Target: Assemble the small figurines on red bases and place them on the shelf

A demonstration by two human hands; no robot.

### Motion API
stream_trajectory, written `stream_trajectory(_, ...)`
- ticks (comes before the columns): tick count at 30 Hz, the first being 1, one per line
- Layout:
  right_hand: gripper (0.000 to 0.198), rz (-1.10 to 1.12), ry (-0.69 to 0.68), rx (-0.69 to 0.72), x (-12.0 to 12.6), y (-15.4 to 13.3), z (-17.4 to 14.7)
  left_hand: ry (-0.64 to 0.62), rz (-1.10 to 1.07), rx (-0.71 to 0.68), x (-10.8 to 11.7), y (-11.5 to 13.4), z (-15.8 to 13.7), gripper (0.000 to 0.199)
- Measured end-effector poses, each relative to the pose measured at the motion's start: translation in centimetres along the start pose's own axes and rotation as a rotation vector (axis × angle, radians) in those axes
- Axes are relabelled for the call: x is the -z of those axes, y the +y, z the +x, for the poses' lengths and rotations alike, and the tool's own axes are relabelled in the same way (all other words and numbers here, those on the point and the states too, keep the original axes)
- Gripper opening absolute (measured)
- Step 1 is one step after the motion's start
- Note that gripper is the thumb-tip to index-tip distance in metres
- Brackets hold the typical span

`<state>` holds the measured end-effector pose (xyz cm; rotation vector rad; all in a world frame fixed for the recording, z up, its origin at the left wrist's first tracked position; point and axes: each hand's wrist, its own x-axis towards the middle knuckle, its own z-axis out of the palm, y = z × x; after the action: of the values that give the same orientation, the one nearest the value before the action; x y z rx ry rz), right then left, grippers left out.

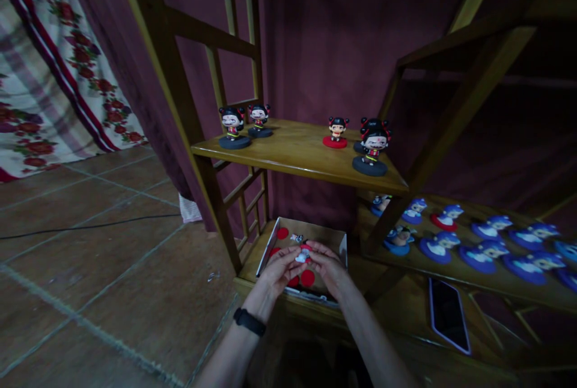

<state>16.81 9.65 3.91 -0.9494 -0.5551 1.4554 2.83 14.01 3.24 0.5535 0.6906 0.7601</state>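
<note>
Both hands meet over a shallow white cardboard box (pixel 343 245) on the lower shelf. Between their fingertips is a small white and red figurine (pixel 303 255), partly covered by the fingers. My left hand (pixel 282 267) is closed on its left side, and my right hand (pixel 329 266) pinches it from the right. Inside the box lie several red discs (pixel 308 278) and a small black and white piece (pixel 296 237), too small to make out well.
Above, a wooden shelf (pixel 297 146) carries several black-haired figurines (pixel 373 146) on round bases. Rows of blue and white figurines (pixel 439 246) stand to the right. A phone (pixel 449 314) lies below them. A wooden post (pixel 211 207) rises left of the box.
</note>
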Motion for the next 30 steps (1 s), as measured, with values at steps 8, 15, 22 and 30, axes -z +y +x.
stream_trajectory(8, 0.029, -0.062, -0.013, 0.027, -0.1, -0.2, -0.4, 0.045, 0.052, -0.022, -0.1, 0.2, -0.1, 0.02)
stream_trajectory(15, 0.024, -0.062, -0.032, -0.005, 0.3, -0.1, -0.4, 0.084, 0.145, -0.035, -0.1, 0.6, -0.3, 0.021)
stream_trajectory(22, 0.027, 0.02, 0.067, -0.111, 0.5, 1.5, 0.2, 0.223, 0.047, 0.034, -0.2, -0.4, 0.2, 0.009)
stream_trajectory(30, 0.029, 0.141, 0.08, -0.141, 0.4, 2.8, 0.9, 0.267, 0.004, 0.084, -0.1, -0.5, 0.4, 0.015)
